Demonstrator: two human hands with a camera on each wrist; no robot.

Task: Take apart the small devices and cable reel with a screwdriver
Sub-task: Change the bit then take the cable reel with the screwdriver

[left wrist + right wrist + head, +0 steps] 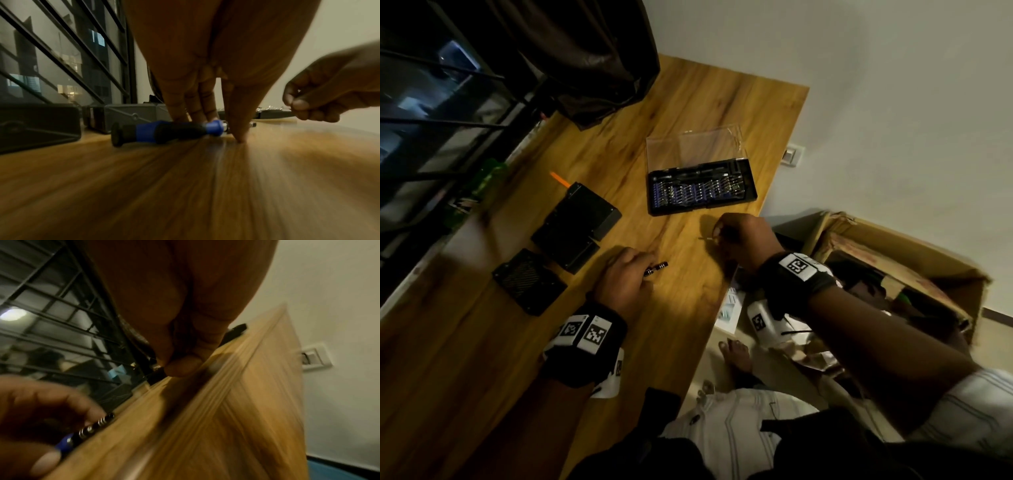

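A blue and black screwdriver (164, 132) lies on the wooden table (681, 102), its metal collar (659, 267) pointing right. My left hand (643, 270) holds it against the tabletop, fingers behind the handle and thumb in front by the collar. My right hand (717, 236) hovers further right and pinches a thin metal bit (704, 238) between thumb and fingertip. Two black devices lie to the left: a larger box (575, 222) and a smaller one with a mesh face (527, 281). No cable reel is in view.
An open bit case (702, 186) with a clear lid sits beyond my right hand. An orange pry tool (560, 179) lies behind the larger box. A dark bag (592, 68) covers the far corner. A cardboard box (893, 260) stands on the floor past the table's right edge.
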